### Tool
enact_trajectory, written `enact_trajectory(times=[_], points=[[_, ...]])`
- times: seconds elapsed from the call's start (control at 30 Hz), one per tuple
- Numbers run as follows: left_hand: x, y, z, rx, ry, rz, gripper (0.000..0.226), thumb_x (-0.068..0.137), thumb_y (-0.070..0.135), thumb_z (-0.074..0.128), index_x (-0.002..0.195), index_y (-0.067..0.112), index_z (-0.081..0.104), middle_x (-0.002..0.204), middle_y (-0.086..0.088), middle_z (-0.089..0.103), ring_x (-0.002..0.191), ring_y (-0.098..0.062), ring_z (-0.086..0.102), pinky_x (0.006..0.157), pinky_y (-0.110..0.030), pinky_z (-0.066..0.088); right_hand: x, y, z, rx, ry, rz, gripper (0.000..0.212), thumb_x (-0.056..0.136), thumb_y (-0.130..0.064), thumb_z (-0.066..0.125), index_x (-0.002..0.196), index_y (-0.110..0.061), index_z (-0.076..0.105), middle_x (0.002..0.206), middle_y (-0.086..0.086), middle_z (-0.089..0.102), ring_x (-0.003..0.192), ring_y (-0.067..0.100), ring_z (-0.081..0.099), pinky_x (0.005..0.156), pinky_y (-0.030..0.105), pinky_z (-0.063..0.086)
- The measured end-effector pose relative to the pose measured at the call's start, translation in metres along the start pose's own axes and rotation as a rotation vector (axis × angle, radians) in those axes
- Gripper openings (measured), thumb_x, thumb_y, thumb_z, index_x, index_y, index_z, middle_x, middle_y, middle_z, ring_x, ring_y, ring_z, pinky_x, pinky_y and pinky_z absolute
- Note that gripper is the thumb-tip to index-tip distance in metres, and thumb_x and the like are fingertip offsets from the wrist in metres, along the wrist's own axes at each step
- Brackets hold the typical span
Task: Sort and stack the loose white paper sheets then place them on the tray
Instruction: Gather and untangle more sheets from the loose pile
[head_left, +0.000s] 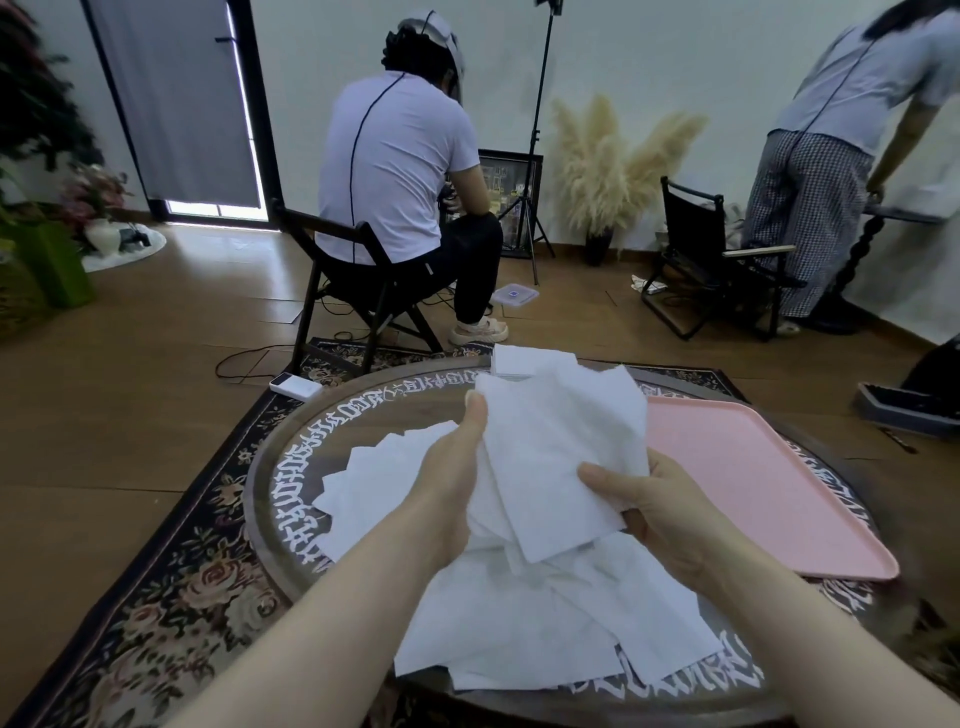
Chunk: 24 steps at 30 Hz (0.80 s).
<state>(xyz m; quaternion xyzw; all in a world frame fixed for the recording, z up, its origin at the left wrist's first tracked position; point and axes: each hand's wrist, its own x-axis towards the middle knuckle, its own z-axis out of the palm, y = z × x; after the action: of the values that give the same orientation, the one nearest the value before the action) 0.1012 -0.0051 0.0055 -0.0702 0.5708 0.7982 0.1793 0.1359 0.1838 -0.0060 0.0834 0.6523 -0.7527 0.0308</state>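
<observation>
A bunch of white paper sheets (561, 447) is lifted above the round dark table (311, 431). My left hand (452, 473) grips its left edge with the thumb on top. My right hand (654, 509) pinches its lower right edge. More loose white sheets (545, 623) lie scattered on the table under and in front of my hands, and several fan out to the left (374, 483). A small neat stack (519, 359) lies at the table's far edge. The pink tray (769, 478) sits on the right of the table with nothing on it.
A person sits on a folding chair (332, 291) just beyond the table, back turned. Another person (831, 156) bends over a dark table at the far right, next to a black chair (711, 260). A floral rug (171, 587) lies under the round table, with a white device (295, 386) on it.
</observation>
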Motion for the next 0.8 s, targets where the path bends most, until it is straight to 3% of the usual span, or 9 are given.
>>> enact_trajectory(times=[0.07, 0.13, 0.2, 0.33, 0.5, 0.67, 0.8], points=[[-0.001, -0.002, 0.004, 0.054, -0.037, 0.031, 0.036, 0.093, 0.048, 0.059, 0.104, 0.017, 0.071, 0.101, -0.002, 0.077, 0.09, -0.02, 0.074, 0.08, -0.037, 0.057, 0.0, 0.0, 0.003, -0.016, 0.023, 0.006, 0.046, 0.069, -0.018, 0.075, 0.113, -0.007, 0.066, 0.101, 0.007, 0.077, 0.087, 0.024, 0.075, 0.071, 0.036, 0.062], [-0.002, -0.003, 0.005, 0.157, -0.054, 0.1, 0.018, 0.092, 0.015, 0.065, 0.109, 0.012, 0.067, 0.107, -0.009, 0.075, 0.096, -0.025, 0.071, 0.086, -0.039, 0.056, 0.0, -0.005, 0.003, -0.033, 0.039, 0.004, 0.051, 0.065, -0.027, 0.077, 0.112, -0.009, 0.068, 0.1, 0.006, 0.077, 0.088, 0.023, 0.074, 0.075, 0.037, 0.061], [-0.002, -0.002, 0.002, 0.199, -0.042, 0.133, 0.025, 0.089, -0.005, 0.061, 0.108, 0.011, 0.065, 0.107, -0.01, 0.074, 0.097, -0.028, 0.07, 0.087, -0.04, 0.055, 0.001, -0.012, -0.002, -0.008, 0.066, 0.001, 0.052, 0.063, -0.034, 0.077, 0.109, -0.01, 0.071, 0.101, 0.008, 0.077, 0.09, 0.024, 0.073, 0.083, 0.041, 0.057], [-0.001, 0.003, -0.008, 0.244, -0.101, 0.177, 0.029, 0.087, -0.01, 0.06, 0.104, 0.013, 0.066, 0.101, -0.007, 0.076, 0.089, -0.024, 0.072, 0.082, -0.037, 0.057, 0.001, -0.021, -0.016, 0.03, 0.094, 0.025, 0.048, 0.07, -0.035, 0.075, 0.11, -0.009, 0.073, 0.107, 0.013, 0.075, 0.099, 0.032, 0.069, 0.097, 0.047, 0.049], [-0.002, 0.001, -0.016, 0.245, -0.15, 0.196, 0.031, 0.088, -0.01, 0.059, 0.107, 0.012, 0.067, 0.095, -0.004, 0.077, 0.081, -0.018, 0.073, 0.074, -0.034, 0.058, 0.001, -0.018, -0.019, -0.005, 0.165, -0.042, 0.026, 0.084, -0.013, 0.069, 0.109, -0.005, 0.072, 0.108, 0.019, 0.073, 0.097, 0.035, 0.068, 0.095, 0.05, 0.051], [0.003, 0.001, -0.021, 0.172, -0.017, 0.251, 0.032, 0.089, -0.01, 0.059, 0.114, 0.01, 0.065, 0.098, -0.007, 0.076, 0.079, -0.019, 0.072, 0.072, -0.034, 0.058, 0.001, -0.023, -0.021, 0.027, 0.235, -0.225, 0.021, 0.09, -0.011, 0.065, 0.109, -0.005, 0.07, 0.102, 0.012, 0.076, 0.087, 0.024, 0.073, 0.069, 0.028, 0.06], [0.005, 0.001, -0.024, 0.137, 0.029, 0.291, 0.035, 0.09, -0.01, 0.058, 0.115, 0.013, 0.064, 0.099, -0.004, 0.077, 0.084, -0.019, 0.074, 0.075, -0.036, 0.058, -0.001, -0.026, -0.019, 0.102, 0.252, -0.303, 0.016, 0.094, -0.009, 0.06, 0.106, -0.012, 0.069, 0.097, 0.004, 0.077, 0.082, 0.017, 0.074, 0.064, 0.024, 0.059]])
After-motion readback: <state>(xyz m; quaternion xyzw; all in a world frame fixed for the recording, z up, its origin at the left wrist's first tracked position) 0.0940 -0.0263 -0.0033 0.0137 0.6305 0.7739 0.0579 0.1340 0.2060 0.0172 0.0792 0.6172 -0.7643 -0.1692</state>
